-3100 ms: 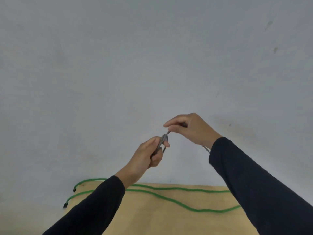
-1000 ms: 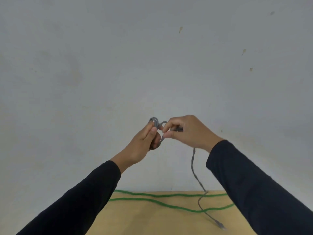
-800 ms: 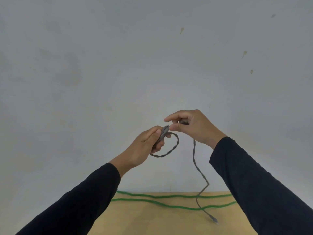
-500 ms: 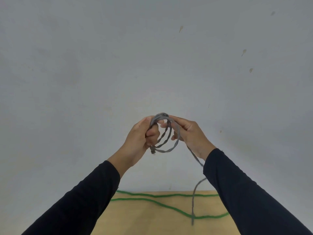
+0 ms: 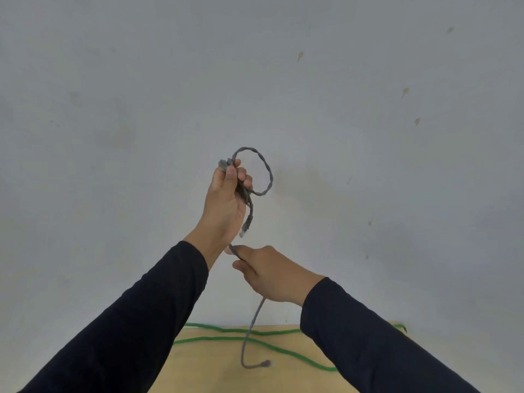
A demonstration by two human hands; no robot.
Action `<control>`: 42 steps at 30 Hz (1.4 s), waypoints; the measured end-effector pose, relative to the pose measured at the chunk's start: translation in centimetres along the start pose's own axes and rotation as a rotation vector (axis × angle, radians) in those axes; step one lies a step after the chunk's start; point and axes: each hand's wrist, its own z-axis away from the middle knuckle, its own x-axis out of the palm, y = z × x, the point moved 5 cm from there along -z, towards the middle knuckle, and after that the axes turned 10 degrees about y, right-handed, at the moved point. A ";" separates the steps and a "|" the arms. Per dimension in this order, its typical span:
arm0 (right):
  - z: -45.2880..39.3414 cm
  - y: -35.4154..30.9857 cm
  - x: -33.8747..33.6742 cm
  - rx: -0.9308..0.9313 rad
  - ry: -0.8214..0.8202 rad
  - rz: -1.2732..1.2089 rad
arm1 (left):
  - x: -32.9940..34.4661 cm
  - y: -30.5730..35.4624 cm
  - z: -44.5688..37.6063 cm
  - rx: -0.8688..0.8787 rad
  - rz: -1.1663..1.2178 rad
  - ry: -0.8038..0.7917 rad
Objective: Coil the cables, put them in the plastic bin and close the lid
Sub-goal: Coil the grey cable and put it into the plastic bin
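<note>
A thin grey cable [image 5: 266, 171] is held up in front of the wall. My left hand [image 5: 226, 202] is raised and pinches a small coil of it, with one loop standing out to the right and one plug end dangling by the palm. Lower down, my right hand [image 5: 272, 273] grips the free run of the same cable, which drops to the wooden table [image 5: 215, 373] and ends in a plug there. A long green cable [image 5: 283, 350] lies uncoiled across the table. No plastic bin is in view.
A plain grey wall [image 5: 141, 109] fills most of the view behind my hands. Only the far strip of the table shows at the bottom, between my two dark sleeves.
My hands have parted: the left rose with the coil, and the right slid down along the loose cable to below the left wrist. The cable's free end now rests on the table.
</note>
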 end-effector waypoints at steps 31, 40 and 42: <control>0.0 2.6 -7.5 0.105 0.348 -0.688 | -2.0 -1.3 4.9 0.295 -0.720 -0.014; -0.2 3.0 -7.7 0.017 0.353 -0.360 | -2.0 -1.6 5.7 0.065 -0.650 -0.165; -0.4 2.9 -7.8 -0.018 0.248 -0.203 | -2.0 -1.6 5.8 -0.017 -0.710 -0.264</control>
